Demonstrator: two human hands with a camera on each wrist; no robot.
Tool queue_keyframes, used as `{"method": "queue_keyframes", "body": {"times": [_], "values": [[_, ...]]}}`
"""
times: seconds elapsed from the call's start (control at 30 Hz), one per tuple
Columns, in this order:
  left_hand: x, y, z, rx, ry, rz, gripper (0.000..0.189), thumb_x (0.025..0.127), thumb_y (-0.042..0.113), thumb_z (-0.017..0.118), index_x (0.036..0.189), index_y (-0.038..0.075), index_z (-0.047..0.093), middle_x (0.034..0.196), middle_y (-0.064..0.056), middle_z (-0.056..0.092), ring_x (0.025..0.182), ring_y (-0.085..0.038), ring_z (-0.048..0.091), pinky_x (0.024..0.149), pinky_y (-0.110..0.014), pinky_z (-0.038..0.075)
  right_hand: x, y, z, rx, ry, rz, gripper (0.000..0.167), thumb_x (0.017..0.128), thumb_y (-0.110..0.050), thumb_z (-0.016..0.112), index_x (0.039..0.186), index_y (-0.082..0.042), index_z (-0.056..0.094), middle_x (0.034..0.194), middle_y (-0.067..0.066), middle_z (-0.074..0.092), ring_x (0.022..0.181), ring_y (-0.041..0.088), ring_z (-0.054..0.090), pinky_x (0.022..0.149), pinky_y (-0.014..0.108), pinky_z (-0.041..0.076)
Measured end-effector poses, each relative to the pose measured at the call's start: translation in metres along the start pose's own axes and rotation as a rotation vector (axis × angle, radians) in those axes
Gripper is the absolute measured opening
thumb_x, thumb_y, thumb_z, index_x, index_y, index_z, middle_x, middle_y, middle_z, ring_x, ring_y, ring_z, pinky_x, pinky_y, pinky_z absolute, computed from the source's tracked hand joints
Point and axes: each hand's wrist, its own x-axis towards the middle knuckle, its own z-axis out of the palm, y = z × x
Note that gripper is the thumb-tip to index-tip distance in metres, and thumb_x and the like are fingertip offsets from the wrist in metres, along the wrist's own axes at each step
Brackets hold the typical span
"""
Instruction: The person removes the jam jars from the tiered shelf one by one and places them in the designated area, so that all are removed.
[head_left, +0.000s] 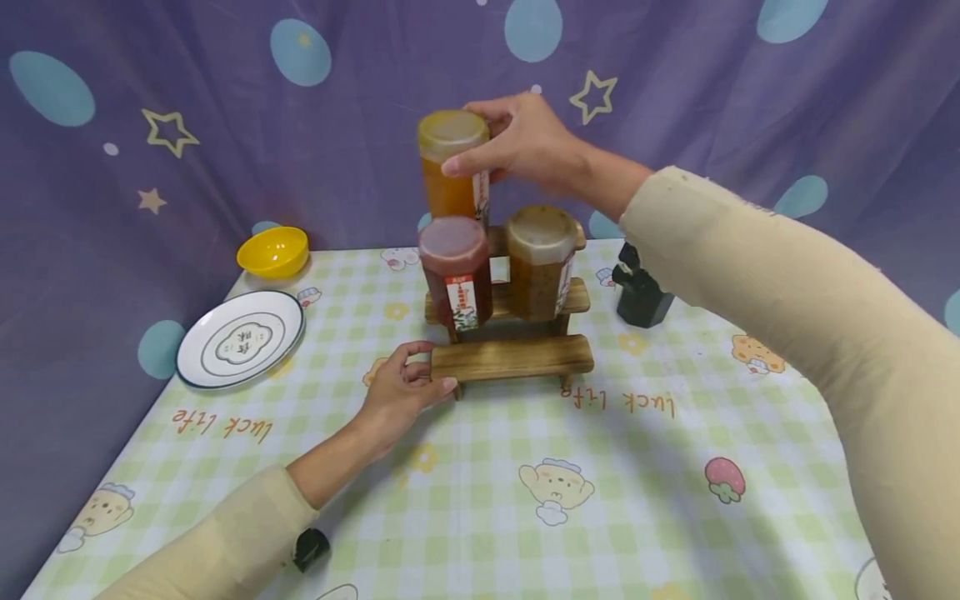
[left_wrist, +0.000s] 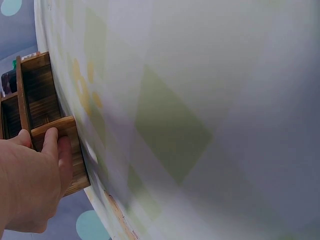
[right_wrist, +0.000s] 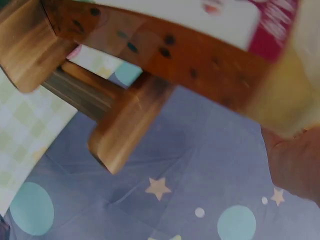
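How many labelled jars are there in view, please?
3: a yellow-orange jar in the right hand, plus a red jar on the left and a brown jar on the right of the wooden stand's middle step. Others could be hidden behind them.

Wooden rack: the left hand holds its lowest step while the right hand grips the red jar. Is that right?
The colour is wrong: the right hand grips the orange jar, as the head view shows. The left hand does hold the lowest step.
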Motion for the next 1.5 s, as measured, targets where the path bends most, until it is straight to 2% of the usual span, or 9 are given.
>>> {"method": "queue_keyframes", "body": {"times": [0.23, 0.3, 0.43, 0.83, 1.13, 1.43, 1.5], "values": [[-0.001, 0.001, 0.001, -0.009, -0.003, 0.005, 0.063, 0.086, 0.002, 0.07, 0.139, 0.01, 0.037, 0.113, -0.013, 0.054, 0.089, -0.017, 0.06, 0.085, -0.03, 0.055, -0.007, -0.008, -0.024, -0.034, 0.107, -0.094, 0.063, 0.07, -0.018, 0.088, 0.127, -0.012, 0.062, 0.108, 0.007, 0.07, 0.097, 0.022, 0.066, 0.079, 0.035, 0.057], [0.0, 0.001, 0.001, -0.01, -0.005, 0.006, 0.063, 0.087, 0.001, 0.07, 0.139, 0.01, 0.037, 0.113, -0.014, 0.054, 0.09, -0.018, 0.06, 0.086, -0.031, 0.055, -0.011, -0.009, -0.033, -0.061, 0.129, -0.109, 0.063, 0.071, -0.018, 0.087, 0.128, -0.013, 0.061, 0.109, 0.006, 0.07, 0.097, 0.021, 0.066, 0.078, 0.033, 0.057], [0.0, 0.001, 0.001, -0.007, -0.007, 0.005, 0.063, 0.087, 0.001, 0.069, 0.139, 0.01, 0.037, 0.117, -0.015, 0.053, 0.092, -0.019, 0.06, 0.087, -0.031, 0.055, -0.017, -0.007, -0.046, -0.047, 0.169, -0.115, 0.063, 0.07, -0.016, 0.088, 0.128, -0.012, 0.062, 0.108, 0.006, 0.07, 0.097, 0.022, 0.066, 0.076, 0.031, 0.057], [-0.001, 0.0, -0.001, -0.016, -0.019, 0.009, 0.063, 0.088, 0.001, 0.069, 0.14, 0.009, 0.035, 0.116, -0.016, 0.052, 0.091, -0.018, 0.061, 0.088, -0.031, 0.055, -0.04, 0.003, -0.078, -0.022, 0.232, -0.08, 0.06, 0.07, -0.012, 0.087, 0.125, -0.01, 0.064, 0.109, 0.008, 0.069, 0.098, 0.022, 0.066, 0.075, 0.027, 0.058], [-0.001, 0.0, 0.001, -0.021, -0.018, 0.008, 0.063, 0.087, 0.0, 0.069, 0.14, 0.01, 0.036, 0.113, -0.014, 0.055, 0.091, -0.02, 0.063, 0.091, -0.037, 0.054, -0.069, 0.006, -0.104, -0.043, 0.268, -0.07, 0.053, 0.076, -0.008, 0.082, 0.125, -0.009, 0.062, 0.111, 0.009, 0.066, 0.101, 0.022, 0.063, 0.076, 0.021, 0.056], [-0.001, 0.0, -0.001, -0.03, -0.029, 0.017, 0.063, 0.088, 0.0, 0.067, 0.141, 0.008, 0.034, 0.117, -0.017, 0.052, 0.095, -0.023, 0.062, 0.091, -0.034, 0.054, -0.098, 0.016, -0.129, 0.096, 0.329, -0.037, 0.061, 0.073, 0.002, 0.081, 0.129, -0.003, 0.058, 0.105, 0.008, 0.067, 0.091, 0.02, 0.066, 0.071, 0.026, 0.056], [-0.001, 0.0, -0.002, -0.03, -0.03, 0.015, 0.063, 0.089, 0.0, 0.067, 0.141, 0.008, 0.034, 0.116, -0.017, 0.052, 0.096, -0.024, 0.062, 0.091, -0.033, 0.054, -0.103, 0.018, -0.135, 0.086, 0.344, -0.019, 0.061, 0.074, 0.0, 0.081, 0.13, -0.004, 0.058, 0.105, 0.007, 0.067, 0.091, 0.018, 0.066, 0.07, 0.024, 0.056]]}}
